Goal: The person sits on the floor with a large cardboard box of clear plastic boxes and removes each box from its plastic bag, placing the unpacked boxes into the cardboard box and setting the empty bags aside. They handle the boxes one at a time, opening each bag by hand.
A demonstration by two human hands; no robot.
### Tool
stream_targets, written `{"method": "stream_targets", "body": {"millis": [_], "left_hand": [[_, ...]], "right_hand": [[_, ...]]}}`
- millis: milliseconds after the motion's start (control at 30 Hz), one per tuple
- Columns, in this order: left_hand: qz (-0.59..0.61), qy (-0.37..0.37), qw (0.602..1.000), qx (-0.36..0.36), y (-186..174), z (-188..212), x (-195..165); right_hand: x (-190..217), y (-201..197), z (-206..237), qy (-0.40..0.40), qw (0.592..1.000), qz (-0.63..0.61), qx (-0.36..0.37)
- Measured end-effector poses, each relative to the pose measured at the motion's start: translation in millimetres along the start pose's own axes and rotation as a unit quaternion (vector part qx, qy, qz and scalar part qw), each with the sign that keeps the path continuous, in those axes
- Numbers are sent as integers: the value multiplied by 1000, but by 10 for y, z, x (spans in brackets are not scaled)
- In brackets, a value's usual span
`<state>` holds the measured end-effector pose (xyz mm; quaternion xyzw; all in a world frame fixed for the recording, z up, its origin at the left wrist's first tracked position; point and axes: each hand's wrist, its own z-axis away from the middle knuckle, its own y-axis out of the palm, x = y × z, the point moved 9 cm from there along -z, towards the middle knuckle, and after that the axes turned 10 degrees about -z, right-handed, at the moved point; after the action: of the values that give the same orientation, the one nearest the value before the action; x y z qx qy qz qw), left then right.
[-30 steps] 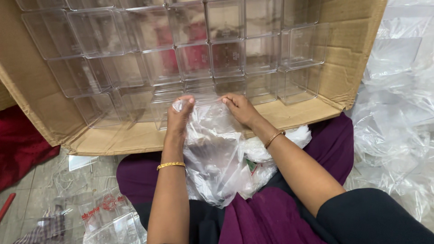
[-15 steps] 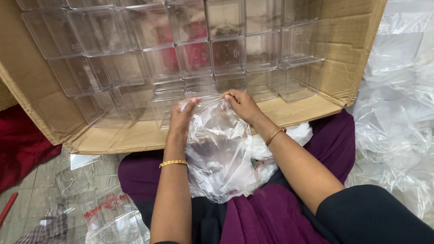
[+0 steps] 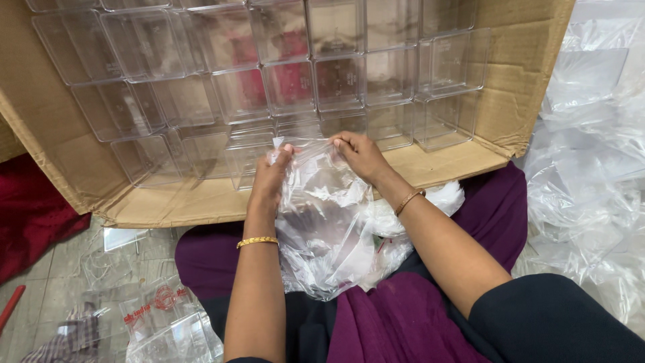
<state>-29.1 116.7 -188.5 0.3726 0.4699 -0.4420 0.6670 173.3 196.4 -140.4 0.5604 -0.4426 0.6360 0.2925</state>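
The clear plastic bag (image 3: 329, 222) hangs between our two hands and spills down onto our lap, crumpled and glossy, over the purple cloth (image 3: 403, 323) of our garment. Our left hand (image 3: 272, 176) pinches the bag's upper edge on the left, fingers closed on the film, and our right hand (image 3: 359, 153) pinches the same edge on the right, so the top of the bag is stretched taut between them. Both hands sit just in front of the near flap of the cardboard box (image 3: 517, 87), which lies open on its side. Inside it we see clear plastic containers (image 3: 289, 84) stacked in rows, the nearest ones just beyond our fingertips. A gold bangle (image 3: 257, 241) sits on each wrist. To the right lies a heap of more clear plastic bags (image 3: 584, 175), and at lower left a flat printed bag (image 3: 151, 312) rests on the tiled floor (image 3: 67, 262).
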Motion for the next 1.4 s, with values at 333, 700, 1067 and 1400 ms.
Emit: {"method": "stream_targets", "body": {"millis": [333,700,1067,1400], "left_hand": [[-7,46,999,14,24,34,-133],[-10,81,997,3,-13,-17,-179],[48,-36,993,98,222,69,-18],[-219,51,971,81,-57,36,-92]], "right_hand": [[-16,-33,-1,-2,998,-66,-12],[58,-4,42,12,996,-83,-8],[-113,64,-50,104,912,-392,64],[49,-277,17,59,820,-569,-8]]}}
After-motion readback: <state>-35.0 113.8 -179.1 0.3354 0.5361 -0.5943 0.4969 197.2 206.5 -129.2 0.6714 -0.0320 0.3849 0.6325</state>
